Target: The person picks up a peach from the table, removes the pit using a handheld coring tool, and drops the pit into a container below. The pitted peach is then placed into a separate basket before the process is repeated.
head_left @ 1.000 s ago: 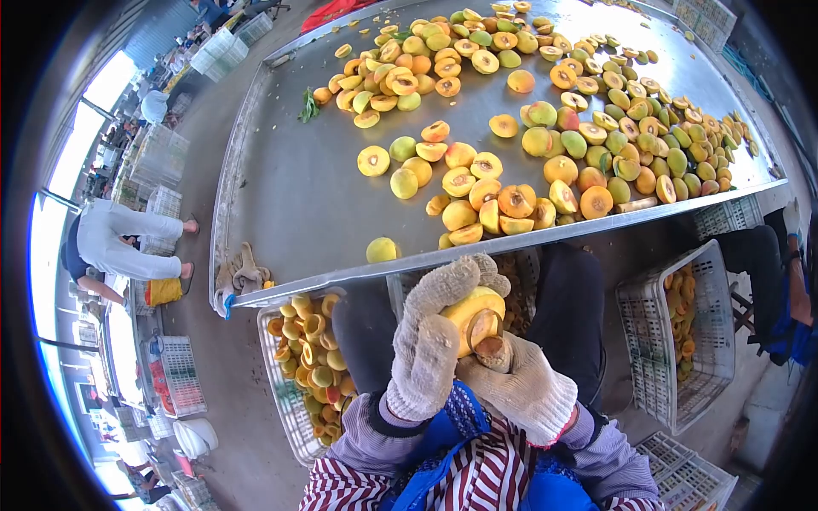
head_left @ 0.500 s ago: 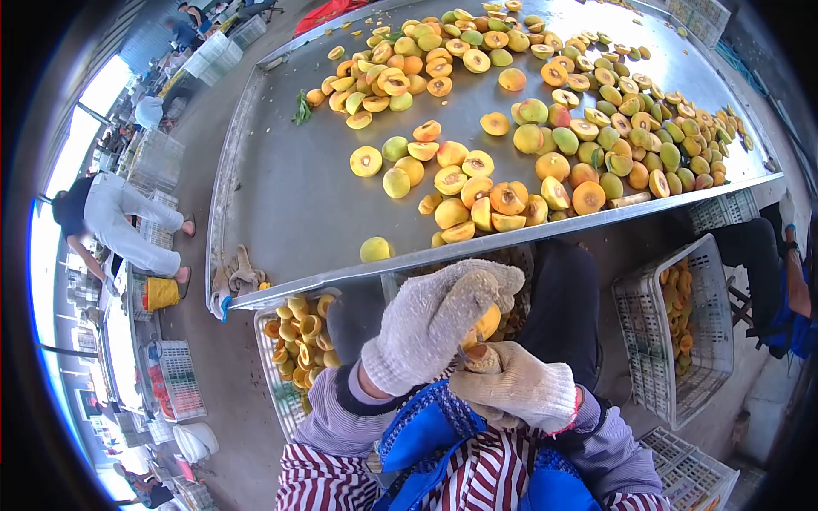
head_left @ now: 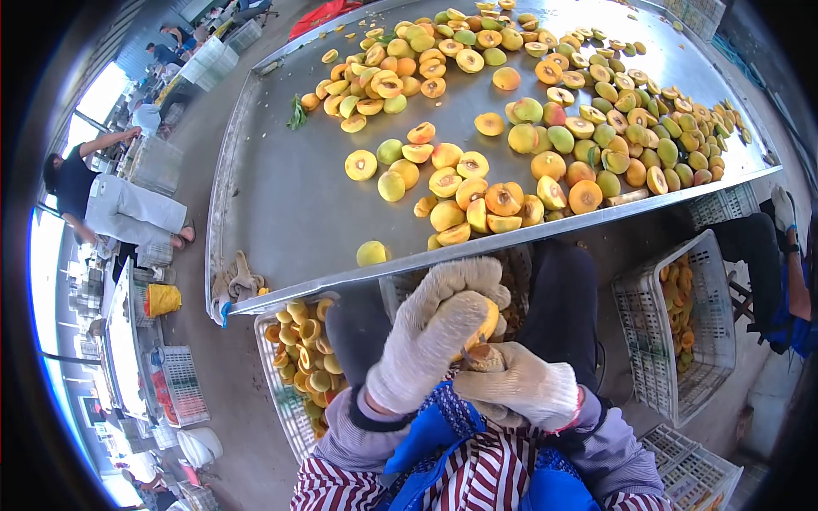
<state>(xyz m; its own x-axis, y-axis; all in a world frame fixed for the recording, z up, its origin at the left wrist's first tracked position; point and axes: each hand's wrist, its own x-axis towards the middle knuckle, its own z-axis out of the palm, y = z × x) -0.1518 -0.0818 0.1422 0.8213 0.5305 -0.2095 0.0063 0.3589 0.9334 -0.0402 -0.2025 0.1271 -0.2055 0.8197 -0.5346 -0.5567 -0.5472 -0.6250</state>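
Note:
In a knitted work glove, my left hand (head_left: 439, 332) is closed around a yellow peach half (head_left: 488, 320), mostly covered by the fingers. My right hand (head_left: 527, 385), also gloved, grips a small tool (head_left: 483, 358) with a brown handle and a thin metal end. The metal end meets the peach; its exact shape is hidden. Both hands are close together above my lap, just before the near edge of a metal table (head_left: 290, 196). Halved and whole peaches (head_left: 503, 200) lie scattered across it.
A crate of hollowed peach halves (head_left: 302, 345) stands left of my knees. Another white crate (head_left: 711, 341) with fruit stands at right, beside a seated person (head_left: 750, 264). Worn gloves (head_left: 243, 277) lie on the table's near left corner. Another person (head_left: 115, 200) stands far left.
My left hand has turned slightly around the peach half, showing more of its fingers, while my right hand stays close by. The person far left has straightened and raised an arm.

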